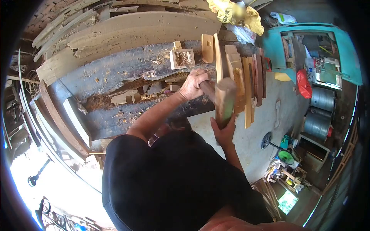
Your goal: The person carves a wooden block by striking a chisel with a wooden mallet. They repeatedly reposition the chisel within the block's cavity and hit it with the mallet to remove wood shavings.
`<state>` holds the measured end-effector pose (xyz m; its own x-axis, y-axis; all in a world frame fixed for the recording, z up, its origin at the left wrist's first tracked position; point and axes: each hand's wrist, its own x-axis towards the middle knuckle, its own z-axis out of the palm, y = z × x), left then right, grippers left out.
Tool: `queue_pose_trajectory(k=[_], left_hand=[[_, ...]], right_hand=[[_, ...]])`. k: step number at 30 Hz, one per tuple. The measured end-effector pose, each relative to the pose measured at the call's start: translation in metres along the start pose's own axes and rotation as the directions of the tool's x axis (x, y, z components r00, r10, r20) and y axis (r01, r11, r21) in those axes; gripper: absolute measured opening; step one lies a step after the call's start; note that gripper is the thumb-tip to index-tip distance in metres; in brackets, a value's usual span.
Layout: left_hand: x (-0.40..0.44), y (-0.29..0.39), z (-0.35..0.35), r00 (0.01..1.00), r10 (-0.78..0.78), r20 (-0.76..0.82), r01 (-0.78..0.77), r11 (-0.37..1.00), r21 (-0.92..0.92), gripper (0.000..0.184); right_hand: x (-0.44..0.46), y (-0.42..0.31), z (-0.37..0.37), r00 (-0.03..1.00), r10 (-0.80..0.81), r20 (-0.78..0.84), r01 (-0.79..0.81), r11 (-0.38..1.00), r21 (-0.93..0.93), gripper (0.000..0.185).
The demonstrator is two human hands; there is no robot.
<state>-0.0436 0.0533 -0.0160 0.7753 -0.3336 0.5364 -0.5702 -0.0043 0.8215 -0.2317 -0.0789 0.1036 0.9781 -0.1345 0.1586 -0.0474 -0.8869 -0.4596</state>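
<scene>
My left hand (194,84) is closed around a chisel with a dark wooden handle (208,91). Its thin blade points up and left at a pale wood block (175,62), where chips lie in a squared recess; whether the tip touches the wood is hard to make out. In my right hand (224,131) is a thick, block-like wooden mallet (225,98), gripped near its lower end. The mallet's head overlaps the butt of the chisel handle in this view, so I cannot tell whether they touch.
Several wooden strips (246,77) stand side by side right of the hands. The worn workbench (115,73) carries shavings and has a long gap with offcuts inside. Behind it lies a large plank (135,32). A teal cabinet (348,57) and metal drums (318,123) are at right.
</scene>
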Motion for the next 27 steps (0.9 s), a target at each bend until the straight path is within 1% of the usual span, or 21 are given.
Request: queue_pose_trajectory(k=[1,2,3,5,6,7,8,9,11,12,13,14,15,18,19,20,21,23,24,26,27], left_hand=[[-0.005,0.0,0.002,1.0,0.004,0.005,-0.004,1.0,-0.002,0.03],[-0.006,-0.004,0.004,0.999,0.029,0.037,-0.03,0.999,0.02,0.029],[-0.007,-0.002,0.003,0.996,0.039,0.075,-0.041,0.999,0.036,0.029],[-0.008,-0.005,0.007,1.0,0.011,0.013,-0.012,1.0,0.029,0.029],[-0.005,-0.003,0.007,1.0,0.01,-0.001,-0.01,1.0,0.017,0.028],[-0.003,0.0,0.004,1.0,0.007,-0.011,-0.007,1.0,0.006,0.028],[-0.004,-0.001,0.003,1.0,0.009,-0.008,-0.009,1.0,0.009,0.028],[-0.005,-0.003,0.003,1.0,-0.006,0.012,0.006,1.0,0.005,0.027],[-0.008,-0.006,0.005,1.0,-0.014,0.023,0.014,1.0,0.0,0.026],[-0.014,-0.007,0.005,0.999,0.031,0.043,-0.031,0.999,0.02,0.026],[-0.017,-0.011,0.006,0.995,0.078,0.059,-0.081,0.996,0.045,0.025],[-0.02,-0.014,0.008,0.994,0.055,0.095,-0.057,0.998,0.018,0.026],[-0.022,-0.012,0.006,0.994,0.045,0.099,-0.047,0.999,0.016,0.026],[-0.022,-0.01,0.006,0.989,-0.011,0.148,0.006,0.999,0.039,0.025],[-0.02,-0.01,0.007,0.988,-0.01,0.153,0.004,0.999,0.04,0.025],[-0.017,-0.008,0.007,0.991,-0.012,0.136,0.007,0.999,0.039,0.026],[-0.014,-0.007,0.008,0.993,-0.012,0.118,0.008,0.999,0.036,0.026],[-0.006,-0.012,0.011,0.994,-0.012,0.104,0.008,0.999,0.041,0.027],[-0.003,-0.013,0.013,0.996,-0.021,0.091,0.016,0.999,0.049,0.028],[0.003,-0.01,0.016,0.996,-0.024,0.087,0.017,0.997,0.072,0.028],[0.004,-0.006,0.016,0.995,-0.035,0.091,0.027,0.996,0.087,0.028]], right_hand=[[0.001,-0.017,0.014,0.925,0.379,-0.015,-0.365,0.901,0.236,0.052],[0.005,-0.018,0.004,0.907,0.42,0.041,-0.414,0.867,0.278,0.064],[0.006,-0.017,-0.003,0.905,0.425,0.024,-0.4,0.83,0.39,0.054],[0.003,-0.024,-0.02,0.894,0.414,-0.171,-0.251,0.779,0.575,0.05],[0.018,-0.031,-0.051,0.983,0.11,-0.146,-0.062,0.952,0.301,0.047],[0.029,-0.036,-0.076,0.983,-0.182,-0.027,0.183,0.983,0.024,0.044],[0.0,-0.009,-0.05,0.981,0.025,-0.19,0.09,0.815,0.573,0.043],[0.008,-0.02,-0.045,0.99,-0.061,-0.128,0.115,0.873,0.473,0.042],[-0.019,0.028,0.02,0.999,-0.047,-0.016,0.047,0.999,-0.024,0.034],[-0.019,0.016,0.02,0.999,-0.044,-0.021,0.044,0.999,-0.025,0.034],[-0.013,0.0,0.017,0.957,0.29,-0.024,-0.275,0.928,0.251,0.034],[-0.002,-0.009,0.013,0.82,0.567,0.076,-0.525,0.693,0.495,0.033],[-0.003,-0.013,0.006,0.816,0.573,0.084,-0.534,0.688,0.492,0.033],[-0.014,0.0,-0.024,0.781,0.621,-0.066,-0.406,0.585,0.702,0.041],[-0.023,0.02,-0.043,0.886,0.444,0.135,-0.458,0.794,0.4,0.046],[-0.029,0.032,-0.05,0.873,0.301,0.385,-0.354,0.933,0.073,0.051],[-0.036,0.038,-0.028,0.874,0.302,0.38,-0.354,0.932,0.075,0.051],[-0.049,0.042,0.032,0.978,0.207,0.015,-0.205,0.954,0.219,0.051],[-0.038,0.021,0.027,0.978,0.207,0.01,-0.204,0.954,0.218,0.051],[-0.016,-0.014,0.009,0.826,0.542,0.156,-0.551,0.719,0.424,0.06],[-0.019,-0.012,0.01,0.826,0.541,0.159,-0.552,0.719,0.424,0.06]])
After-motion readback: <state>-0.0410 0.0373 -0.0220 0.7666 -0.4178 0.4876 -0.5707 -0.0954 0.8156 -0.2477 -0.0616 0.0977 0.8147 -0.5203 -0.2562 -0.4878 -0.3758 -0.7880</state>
